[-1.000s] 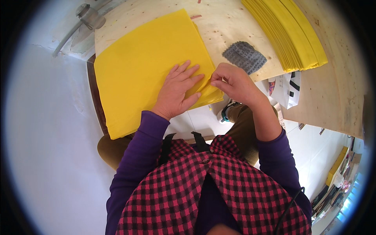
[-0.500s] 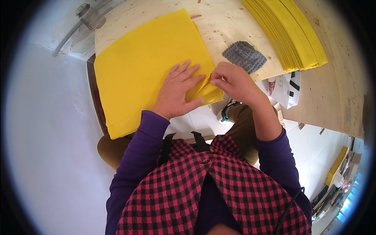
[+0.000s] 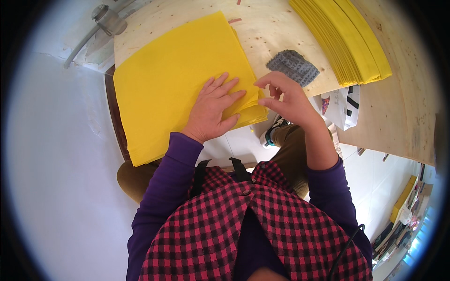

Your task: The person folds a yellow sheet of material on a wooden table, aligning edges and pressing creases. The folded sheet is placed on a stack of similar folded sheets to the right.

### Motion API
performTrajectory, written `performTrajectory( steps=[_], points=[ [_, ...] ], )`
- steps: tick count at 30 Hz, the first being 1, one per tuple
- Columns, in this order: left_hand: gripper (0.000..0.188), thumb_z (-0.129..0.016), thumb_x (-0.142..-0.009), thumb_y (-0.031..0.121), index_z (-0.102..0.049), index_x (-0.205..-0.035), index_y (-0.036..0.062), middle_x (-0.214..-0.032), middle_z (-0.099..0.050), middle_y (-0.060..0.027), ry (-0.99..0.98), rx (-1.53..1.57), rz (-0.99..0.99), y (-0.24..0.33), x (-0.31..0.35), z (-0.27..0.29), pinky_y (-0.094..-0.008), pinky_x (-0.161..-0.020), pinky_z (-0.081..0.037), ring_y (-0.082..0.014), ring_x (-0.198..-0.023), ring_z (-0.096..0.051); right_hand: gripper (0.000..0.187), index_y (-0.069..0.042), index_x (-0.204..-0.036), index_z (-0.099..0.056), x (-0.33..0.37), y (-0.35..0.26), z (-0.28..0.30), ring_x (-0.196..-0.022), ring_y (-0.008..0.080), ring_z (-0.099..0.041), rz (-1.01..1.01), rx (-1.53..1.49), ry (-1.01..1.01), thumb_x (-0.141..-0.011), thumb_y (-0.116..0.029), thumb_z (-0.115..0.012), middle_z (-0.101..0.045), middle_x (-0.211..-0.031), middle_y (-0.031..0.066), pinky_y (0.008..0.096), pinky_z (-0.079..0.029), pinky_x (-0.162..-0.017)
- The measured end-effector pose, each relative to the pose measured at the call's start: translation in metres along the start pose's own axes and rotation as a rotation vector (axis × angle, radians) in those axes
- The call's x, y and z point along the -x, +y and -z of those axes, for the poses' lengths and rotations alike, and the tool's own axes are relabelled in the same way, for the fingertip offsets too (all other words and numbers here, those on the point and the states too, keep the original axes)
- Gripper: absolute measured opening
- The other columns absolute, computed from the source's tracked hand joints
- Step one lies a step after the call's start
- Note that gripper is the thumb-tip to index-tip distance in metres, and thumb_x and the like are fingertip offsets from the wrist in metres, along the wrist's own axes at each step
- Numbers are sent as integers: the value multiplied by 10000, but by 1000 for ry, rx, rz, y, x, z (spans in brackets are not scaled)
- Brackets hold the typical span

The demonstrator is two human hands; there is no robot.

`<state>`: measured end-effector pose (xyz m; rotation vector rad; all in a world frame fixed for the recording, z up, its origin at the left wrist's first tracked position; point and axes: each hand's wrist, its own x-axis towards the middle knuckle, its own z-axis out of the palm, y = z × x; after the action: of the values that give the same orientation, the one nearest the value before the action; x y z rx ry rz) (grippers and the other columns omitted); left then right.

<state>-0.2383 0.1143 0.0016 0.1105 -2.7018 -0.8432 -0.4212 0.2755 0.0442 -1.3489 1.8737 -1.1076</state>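
Observation:
A stack of yellow fabric-like sheets (image 3: 168, 79) lies on the wooden table, its near edge reaching over the table's front. My left hand (image 3: 215, 105) rests flat on top of it near the right corner, fingers spread. Just right of that corner is my right hand (image 3: 286, 98), thumb and forefinger apart with a gap between them and nothing held. Its fingertips are close to the stack's layered right edge; whether they touch it I cannot tell. Beyond the right hand lies a crumpled grey textured cloth (image 3: 293, 67).
A long pile of folded yellow pieces (image 3: 342, 42) lies at the far right of the plywood table (image 3: 262, 28). Below the table edge hangs a white printed bag (image 3: 344, 107). A clear jar-like container (image 3: 108, 21) stands at the far left by the wall.
My right hand has let go of the yellow corner it was pinching and its fingers have opened, moving slightly right. The lifted corner now lies flatter. My left hand stays in place.

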Motion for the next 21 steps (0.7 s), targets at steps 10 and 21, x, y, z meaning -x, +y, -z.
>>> performTrajectory(
  steps=[10, 21],
  points=[
    [770, -682, -729, 223, -409, -1430, 60, -1402, -486, -143, 10, -13, 6, 4, -1, 2, -484, -1144, -232, -352, -1372, -355, 406, -99, -1020, -648, -4, 23, -25, -1043, 286, -548, 346, 164, 166, -641, 30, -713, -635, -1086, 53, 380, -441, -935],
    [783, -700, -715, 200, -406, -1425, 51, -1372, -496, -172, 19, -33, 7, 6, -3, 2, -486, -1137, -246, -362, -1354, -372, 260, -75, -851, -637, -8, 37, -35, -911, 271, -581, 380, 106, 185, -640, 75, -661, -665, -913, 33, 362, -472, -835]
  ],
)
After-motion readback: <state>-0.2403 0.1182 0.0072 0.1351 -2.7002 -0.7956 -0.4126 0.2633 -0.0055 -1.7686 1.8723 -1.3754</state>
